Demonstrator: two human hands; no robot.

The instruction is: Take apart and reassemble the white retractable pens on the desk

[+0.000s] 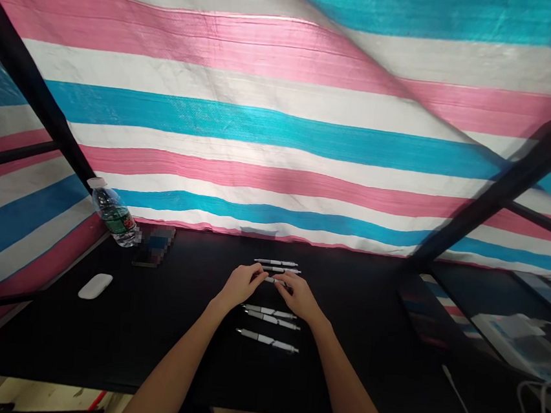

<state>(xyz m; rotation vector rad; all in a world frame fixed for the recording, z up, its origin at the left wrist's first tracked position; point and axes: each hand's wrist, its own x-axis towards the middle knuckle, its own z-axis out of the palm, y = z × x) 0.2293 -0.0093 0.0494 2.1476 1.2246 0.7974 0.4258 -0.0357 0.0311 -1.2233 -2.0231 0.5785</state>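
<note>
My left hand (244,284) and my right hand (299,294) face each other over the middle of the black table. Between them lies a white and grey pen (271,280), its left end pinched by my left fingers and its right end by my right ones. Just beyond the fingertips, two similar pens lie side by side, the farther pen (276,262) fully visible and the nearer pen (279,270) partly hidden by my left hand. Closer to me are a pair, one pen (270,312) and a slightly slanted pen (271,320), then a separate pen (267,341).
A water bottle (117,218) leans at the back left beside a blurred dark object (153,247). Nearer on that side sits a white rounded case (95,286). White cables (463,406) and a pale box (518,347) occupy the right. Striped sheeting (273,128) and black frame bars (506,190) enclose the table (161,325).
</note>
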